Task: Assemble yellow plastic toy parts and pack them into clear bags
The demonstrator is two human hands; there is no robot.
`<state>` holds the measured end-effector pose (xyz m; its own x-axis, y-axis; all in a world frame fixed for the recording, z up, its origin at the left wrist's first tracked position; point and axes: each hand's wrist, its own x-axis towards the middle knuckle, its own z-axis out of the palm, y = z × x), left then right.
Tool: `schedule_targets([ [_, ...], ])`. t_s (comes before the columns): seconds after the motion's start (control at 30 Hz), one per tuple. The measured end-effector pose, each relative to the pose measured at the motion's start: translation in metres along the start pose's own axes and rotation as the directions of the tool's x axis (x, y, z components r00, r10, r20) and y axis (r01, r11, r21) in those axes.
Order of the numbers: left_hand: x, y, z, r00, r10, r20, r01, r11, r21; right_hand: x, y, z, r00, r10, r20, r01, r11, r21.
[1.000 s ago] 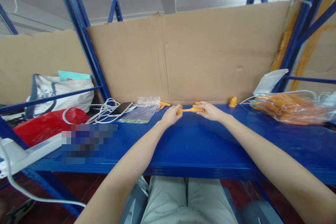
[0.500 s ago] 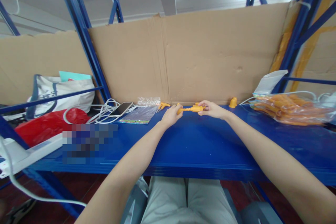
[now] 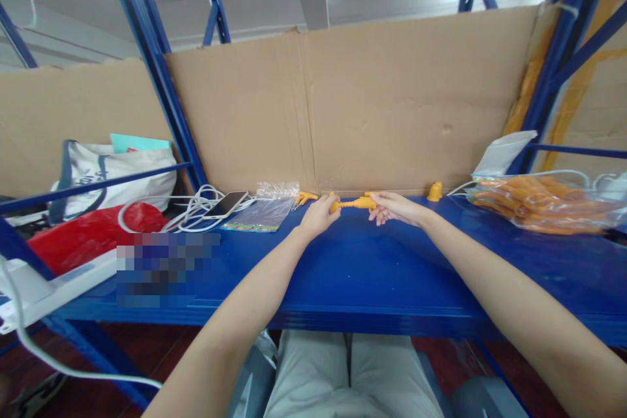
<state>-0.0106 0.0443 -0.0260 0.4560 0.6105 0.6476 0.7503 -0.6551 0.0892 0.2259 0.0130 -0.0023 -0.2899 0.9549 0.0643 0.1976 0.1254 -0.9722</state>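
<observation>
My left hand [image 3: 321, 215] is closed around the left end of a yellow-orange plastic piece [image 3: 360, 202] with a ribbed narrow neck and a thicker body. It is held level, just above the blue shelf top. At the right end of the piece, my right hand [image 3: 392, 208] pinches with thumb and forefinger, while its other fingers hang loosely below. To the left of my left hand lies a yellow-orange handle-like part [image 3: 307, 196] with a small dark chain or screw beside it. A small yellow-orange dome-shaped part [image 3: 434, 191] stands to the right of my right hand.
A clear plastic bag [image 3: 264, 209], a phone [image 3: 226, 204] and white cables [image 3: 198, 206] lie to the left. A bag of orange parts [image 3: 543, 202] sits at the right. Cardboard [image 3: 392, 98] walls the back of the blue shelf [image 3: 362, 268].
My right hand's fingers have shifted on the right end of the piece, the lower ones dropping and loosening. My left hand stays in place.
</observation>
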Motion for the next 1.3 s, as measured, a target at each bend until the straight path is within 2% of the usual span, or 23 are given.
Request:
schedule_targets([
  [0.1,-0.001,-0.001,0.0,1.0,0.002,0.0,-0.002,1.0,0.004,-0.001,0.0,-0.002,0.998,-0.03,0.057,0.031,0.999,-0.015],
  [0.17,-0.001,-0.001,-0.001,1.0,0.018,-0.006,-0.018,1.0,-0.003,-0.001,0.0,-0.001,0.998,-0.03,0.056,0.033,0.999,-0.044],
  [0.33,-0.002,0.001,-0.002,0.999,0.037,-0.02,-0.038,0.999,-0.035,0.001,-0.004,0.004,0.994,0.015,-0.107,-0.029,0.99,-0.137],
  [0.43,0.0,0.002,-0.001,1.0,0.031,0.0,-0.031,0.999,-0.023,-0.002,-0.007,0.002,0.992,0.051,-0.116,-0.072,0.98,-0.188],
  [0.53,0.0,0.002,0.0,1.0,0.015,0.021,-0.015,1.0,-0.008,-0.004,-0.007,-0.004,0.999,-0.012,-0.045,0.004,0.986,-0.169],
  [0.63,-0.001,0.001,0.0,1.0,0.008,0.022,-0.008,1.0,-0.008,-0.003,-0.006,-0.005,0.997,-0.076,-0.027,0.07,0.981,-0.18],
  [0.73,-0.003,0.002,-0.002,1.0,0.003,0.006,-0.003,1.0,-0.024,0.001,-0.004,0.0,0.997,-0.048,-0.054,0.037,0.979,-0.199],
  [0.9,-0.002,0.006,-0.003,1.0,-0.005,0.015,0.005,0.999,-0.05,0.0,-0.007,0.004,0.984,0.022,-0.174,-0.067,0.965,-0.255],
  [0.97,0.0,0.006,-0.002,1.0,-0.005,0.028,0.006,0.999,-0.038,-0.002,-0.008,0.0,0.992,0.019,-0.127,-0.052,0.963,-0.263],
  [1.03,0.0,0.006,-0.001,0.999,-0.009,0.038,0.01,1.0,-0.018,-0.003,-0.007,-0.005,0.998,-0.035,-0.054,0.021,0.969,-0.247],
  [1.13,-0.001,0.005,-0.001,0.999,-0.003,0.033,0.003,1.0,0.004,-0.002,-0.004,-0.009,0.995,-0.097,-0.01,0.092,0.967,-0.24],
  [1.3,-0.004,0.004,-0.004,1.0,0.025,0.015,-0.025,1.0,-0.015,0.001,-0.003,-0.002,0.999,-0.041,-0.015,0.037,0.976,-0.213],
])
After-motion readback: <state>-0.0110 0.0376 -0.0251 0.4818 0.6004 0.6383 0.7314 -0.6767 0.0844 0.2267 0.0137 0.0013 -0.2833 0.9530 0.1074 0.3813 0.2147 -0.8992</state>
